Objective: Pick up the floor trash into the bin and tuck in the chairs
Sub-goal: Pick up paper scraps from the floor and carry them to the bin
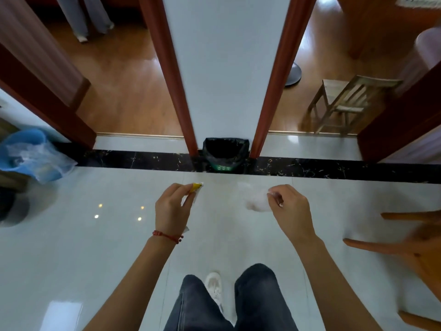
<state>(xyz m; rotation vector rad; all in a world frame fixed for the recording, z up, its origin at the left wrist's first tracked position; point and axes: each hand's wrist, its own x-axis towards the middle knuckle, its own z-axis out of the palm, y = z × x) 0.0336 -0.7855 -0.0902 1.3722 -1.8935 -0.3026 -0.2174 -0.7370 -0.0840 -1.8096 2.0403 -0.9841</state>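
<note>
- The left hand (170, 209) pinches a small yellow-and-white wrapper (196, 188) between thumb and curled fingers, the scrap sticking out past the fingertips toward the bin.
- The right hand (290, 209) has its fingers curled round a soft white tissue or wad (256, 200), which bulges out to the left of the knuckles; it is blurred, so its exact kind cannot be told.
- Both forearms reach forward and slightly inward from the bottom of the view, backs of the hands up, wrists level and well apart, held above the pale tiled floor (95, 247).
- A red cord bracelet (167, 236) circles the left wrist.
- Ahead of the hands, a bin (225, 154) lined with a black bag stands on the floor against the white wall pillar (226, 68), between two red-brown door frames, on a dark marble strip (334, 169).
- Below, the person's dark trouser legs (257, 299) and one white shoe (214, 286) show.
- At the right edge, the orange-brown legs of a wooden chair (393, 244) show, blurred.
- Through the right doorway stands a pale wooden chair (346, 103).
- At far left lies a blue basin with clear plastic (31, 154).
</note>
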